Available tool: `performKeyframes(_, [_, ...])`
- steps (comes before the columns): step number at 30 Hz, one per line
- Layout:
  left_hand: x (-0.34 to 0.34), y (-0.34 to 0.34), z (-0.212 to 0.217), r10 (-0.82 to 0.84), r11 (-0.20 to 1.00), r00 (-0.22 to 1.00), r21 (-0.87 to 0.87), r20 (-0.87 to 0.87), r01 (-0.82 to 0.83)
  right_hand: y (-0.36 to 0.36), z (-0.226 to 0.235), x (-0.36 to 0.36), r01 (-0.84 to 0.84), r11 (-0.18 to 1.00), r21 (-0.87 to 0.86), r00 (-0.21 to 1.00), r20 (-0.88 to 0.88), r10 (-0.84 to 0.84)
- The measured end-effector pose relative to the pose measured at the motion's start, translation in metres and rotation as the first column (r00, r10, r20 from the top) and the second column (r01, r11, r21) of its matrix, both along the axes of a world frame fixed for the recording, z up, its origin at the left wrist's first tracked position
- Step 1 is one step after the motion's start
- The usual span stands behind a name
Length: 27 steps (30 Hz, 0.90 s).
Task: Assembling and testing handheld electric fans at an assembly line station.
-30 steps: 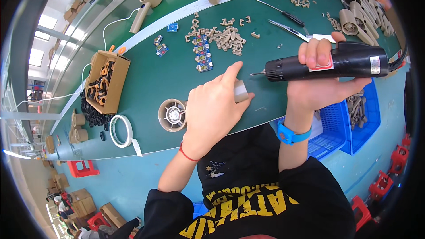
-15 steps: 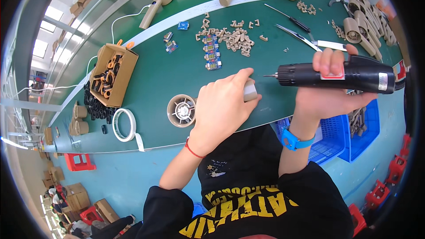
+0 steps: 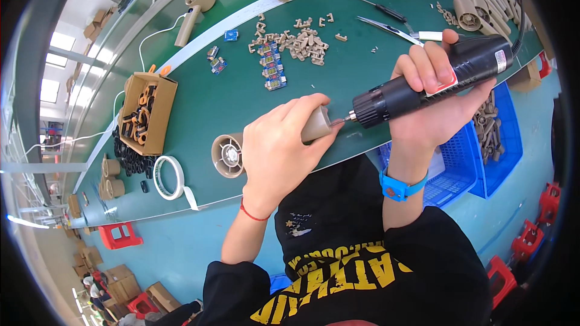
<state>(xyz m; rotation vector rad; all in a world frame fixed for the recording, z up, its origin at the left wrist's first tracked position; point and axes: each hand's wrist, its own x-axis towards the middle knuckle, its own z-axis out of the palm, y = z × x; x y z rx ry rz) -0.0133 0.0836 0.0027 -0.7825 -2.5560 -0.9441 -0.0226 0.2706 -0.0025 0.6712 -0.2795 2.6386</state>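
My left hand [image 3: 279, 148] is wrapped round the handle of a beige handheld fan [image 3: 317, 124], whose round, spoked head shows left of my knuckles. My palm covers the middle of the fan. In my right hand [image 3: 426, 125] is a black electric screwdriver [image 3: 386, 101], tilted with its tip down to the left. Its thin bit meets the end of the fan handle, close to my left thumb and index fingertip. Whether the bit sits in a screw cannot be made out.
Beyond my hands lie small circuit boards [image 3: 273, 69] and a pile of beige clips [image 3: 308, 45]. Tweezers [image 3: 386, 29] and a screwdriver [image 3: 389, 12] lie farther right. A carton of black-and-orange parts [image 3: 162, 115] and a tape roll [image 3: 158, 176] are left; blue baskets [image 3: 504, 139] stand right.
The electric screwdriver has moved left and tipped downward, bringing its bit from apart to the fan handle's end. My left hand keeps its hold. The whole view has shifted slightly.
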Motion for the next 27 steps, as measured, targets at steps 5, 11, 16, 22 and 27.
performKeyframes(5, [0.0003,-0.0019,0.0014,-0.023,0.998,0.999,0.054,0.033,0.021,-0.0025,0.0009,0.0021,0.013,1.0,0.007,1.0,-0.006,-0.013])
performKeyframes(11, [0.0017,-0.0036,0.0023,-0.035,0.997,0.998,0.065,0.042,0.032,-0.0036,0.0001,-0.0004,-0.017,1.0,-0.018,1.0,-0.022,0.017])
performKeyframes(16, [0.0015,-0.0031,0.0036,-0.04,0.997,0.998,0.064,0.046,0.037,-0.0023,-0.0009,-0.0005,-0.029,0.999,-0.029,0.999,-0.032,0.028])
performKeyframes(22, [0.0026,-0.0016,0.0021,-0.023,0.999,0.999,0.046,0.03,0.022,-0.0027,-0.0033,-0.0023,-0.05,0.998,-0.049,0.999,-0.014,0.049])
performKeyframes(27, [-0.0015,-0.0001,0.0033,-0.029,0.999,0.999,0.02,0.037,0.028,0.0015,-0.0043,-0.0017,-0.02,0.999,-0.037,1.0,0.014,0.02])
